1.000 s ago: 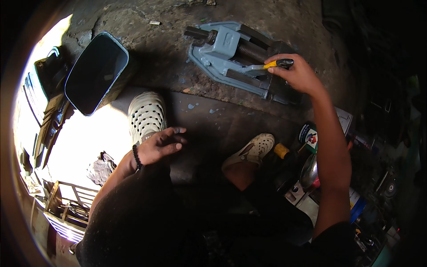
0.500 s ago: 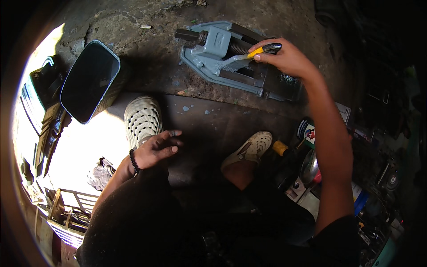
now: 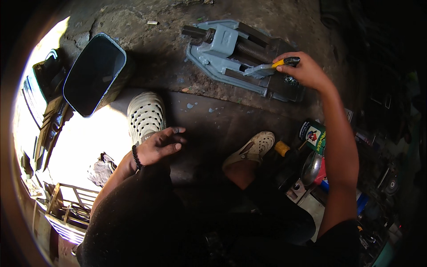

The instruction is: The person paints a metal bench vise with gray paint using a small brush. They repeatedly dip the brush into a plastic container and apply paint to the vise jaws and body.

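Observation:
My right hand (image 3: 304,70) grips a paintbrush (image 3: 279,63) by its yellow and black handle. The grey-coated bristles lie against the side rail of a machine vise (image 3: 223,41) on the ground ahead of me. Grey-blue paint covers the vise's left end and much of its frame, while the screw and the right part look dark. Over my left knee rests my left hand (image 3: 159,146), empty, its fingers loosely apart, with a dark beaded bracelet at the wrist.
A dark rectangular bin (image 3: 94,75) stands at the left. Below it are a crumpled rag (image 3: 102,169) and a slatted crate (image 3: 73,209). By my right foot stand a green can (image 3: 315,137), a shiny metal bowl (image 3: 312,168) and scattered tools. Paint flecks dot the floor.
My right hand has moved the brush to the right and slightly down along the vise, toward its dark end. My left hand has hardly moved. The whole view has shifted slightly.

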`<action>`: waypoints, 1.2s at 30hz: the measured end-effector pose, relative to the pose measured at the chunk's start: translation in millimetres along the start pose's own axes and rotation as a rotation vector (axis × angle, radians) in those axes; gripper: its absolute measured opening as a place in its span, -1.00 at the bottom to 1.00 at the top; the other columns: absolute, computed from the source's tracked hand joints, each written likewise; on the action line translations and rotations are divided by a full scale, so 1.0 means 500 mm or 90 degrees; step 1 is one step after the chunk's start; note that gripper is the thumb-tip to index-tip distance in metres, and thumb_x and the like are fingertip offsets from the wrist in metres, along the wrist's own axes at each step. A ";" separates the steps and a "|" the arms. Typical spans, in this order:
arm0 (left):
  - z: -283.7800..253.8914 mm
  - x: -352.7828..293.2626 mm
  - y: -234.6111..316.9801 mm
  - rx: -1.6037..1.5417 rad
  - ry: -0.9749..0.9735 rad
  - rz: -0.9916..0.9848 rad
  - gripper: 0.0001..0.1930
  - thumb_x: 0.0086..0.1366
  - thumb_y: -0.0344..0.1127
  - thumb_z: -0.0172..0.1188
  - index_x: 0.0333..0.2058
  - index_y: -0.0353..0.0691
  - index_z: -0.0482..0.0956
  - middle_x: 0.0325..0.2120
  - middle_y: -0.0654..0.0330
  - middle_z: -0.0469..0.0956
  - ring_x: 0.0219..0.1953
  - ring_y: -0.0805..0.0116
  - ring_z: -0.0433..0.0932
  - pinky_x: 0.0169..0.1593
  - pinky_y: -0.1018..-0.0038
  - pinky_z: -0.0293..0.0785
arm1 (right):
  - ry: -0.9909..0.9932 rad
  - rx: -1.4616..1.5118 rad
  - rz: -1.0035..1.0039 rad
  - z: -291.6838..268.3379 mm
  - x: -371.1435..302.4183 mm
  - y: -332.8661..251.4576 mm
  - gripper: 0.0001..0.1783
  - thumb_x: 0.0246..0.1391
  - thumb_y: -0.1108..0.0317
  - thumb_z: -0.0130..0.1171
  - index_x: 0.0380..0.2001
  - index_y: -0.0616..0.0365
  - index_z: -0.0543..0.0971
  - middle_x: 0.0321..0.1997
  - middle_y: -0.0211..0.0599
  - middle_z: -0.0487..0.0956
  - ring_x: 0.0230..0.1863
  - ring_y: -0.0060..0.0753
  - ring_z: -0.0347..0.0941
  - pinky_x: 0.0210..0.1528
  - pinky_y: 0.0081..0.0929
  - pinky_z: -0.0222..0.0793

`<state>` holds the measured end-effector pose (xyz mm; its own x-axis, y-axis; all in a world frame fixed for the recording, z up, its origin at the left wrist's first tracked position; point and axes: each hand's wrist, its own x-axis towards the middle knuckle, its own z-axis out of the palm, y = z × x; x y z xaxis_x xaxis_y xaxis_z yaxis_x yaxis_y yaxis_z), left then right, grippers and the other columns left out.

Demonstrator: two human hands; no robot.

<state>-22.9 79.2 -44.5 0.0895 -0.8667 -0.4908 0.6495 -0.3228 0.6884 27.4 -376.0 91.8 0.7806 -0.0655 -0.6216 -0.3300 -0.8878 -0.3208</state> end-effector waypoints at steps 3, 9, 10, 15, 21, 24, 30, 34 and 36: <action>-0.001 0.000 -0.001 -0.007 -0.002 0.004 -0.41 0.43 -0.23 0.19 0.33 -0.29 0.23 0.04 0.12 0.55 0.04 0.42 0.50 0.16 0.45 0.42 | 0.036 0.006 -0.021 0.013 -0.006 -0.030 -0.73 0.11 0.21 0.36 -0.13 0.00 0.73 -0.43 -0.37 0.67 -0.57 -0.60 0.28 -0.48 -0.50 0.24; -0.002 0.000 0.004 0.001 -0.007 0.007 -0.41 0.43 -0.24 0.19 0.33 -0.30 0.22 0.04 0.12 0.55 0.05 0.43 0.50 0.16 0.46 0.42 | -0.003 0.056 -0.025 0.026 0.025 -0.085 -0.70 0.12 0.18 0.36 -0.11 0.02 0.72 -0.48 -0.41 0.62 -0.60 -0.63 0.24 -0.52 -0.50 0.18; -0.003 -0.001 0.004 0.022 -0.002 0.004 -0.41 0.43 -0.24 0.18 0.33 -0.29 0.22 0.04 0.12 0.55 0.05 0.43 0.50 0.16 0.46 0.42 | -0.020 0.047 -0.007 0.022 0.032 -0.090 -0.71 0.13 0.20 0.35 -0.10 0.01 0.72 -0.49 -0.45 0.62 -0.60 -0.65 0.23 -0.52 -0.49 0.15; -0.004 -0.004 0.002 -0.016 -0.001 -0.002 -0.41 0.43 -0.25 0.18 0.33 -0.30 0.22 0.04 0.12 0.55 0.05 0.42 0.50 0.16 0.45 0.41 | 0.044 0.165 -0.084 0.016 0.017 -0.104 -0.71 0.13 0.32 0.34 -0.06 0.12 0.69 -0.23 -0.36 0.68 -0.26 -0.55 0.49 -0.13 -0.53 0.39; -0.009 0.002 0.001 -0.020 -0.018 -0.001 -0.41 0.43 -0.27 0.18 0.34 -0.30 0.22 0.04 0.13 0.55 0.04 0.43 0.50 0.15 0.46 0.42 | 0.170 0.240 -0.013 -0.018 -0.154 -0.099 -0.68 0.13 0.43 0.33 -0.03 0.25 0.65 -0.08 -0.28 0.68 -0.06 -0.45 0.59 0.10 -0.50 0.43; -0.011 0.004 0.004 -0.014 -0.030 0.001 -0.41 0.43 -0.26 0.17 0.34 -0.29 0.22 0.04 0.13 0.55 0.04 0.44 0.50 0.14 0.46 0.43 | 0.252 0.288 0.060 -0.022 -0.260 -0.085 -0.67 0.12 0.48 0.31 -0.02 0.28 0.63 -0.04 -0.23 0.66 0.01 -0.38 0.58 0.14 -0.47 0.42; -0.008 0.006 0.005 -0.021 -0.031 -0.013 -0.41 0.44 -0.22 0.17 0.34 -0.29 0.22 0.04 0.11 0.55 0.05 0.41 0.50 0.17 0.45 0.42 | 0.326 0.329 0.146 0.033 -0.408 -0.047 -0.66 0.13 0.53 0.26 0.00 0.33 0.60 0.02 -0.15 0.62 0.01 -0.33 0.59 0.14 -0.44 0.43; -0.005 0.001 -0.004 -0.049 -0.025 -0.009 -0.40 0.45 -0.18 0.16 0.34 -0.28 0.21 0.06 0.08 0.52 0.09 0.37 0.48 0.20 0.43 0.40 | 0.319 0.400 0.135 0.105 -0.431 -0.051 -0.65 0.14 0.46 0.29 0.01 0.29 0.61 0.02 -0.17 0.62 0.01 -0.32 0.58 0.13 -0.43 0.45; -0.002 -0.002 -0.011 -0.055 -0.016 0.006 -0.40 0.45 -0.19 0.16 0.34 -0.30 0.20 0.06 0.08 0.52 0.09 0.38 0.48 0.20 0.43 0.40 | 0.311 0.451 0.138 0.143 -0.435 -0.068 -0.65 0.13 0.46 0.30 0.01 0.27 0.62 0.02 -0.17 0.63 0.05 -0.31 0.57 0.16 -0.40 0.44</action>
<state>-26.0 82.2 -48.5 0.0774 -0.8788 -0.4709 0.7118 -0.2820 0.6433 -169.0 -298.8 186.7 0.7486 -0.5305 -0.3977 -0.6216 -0.3529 -0.6993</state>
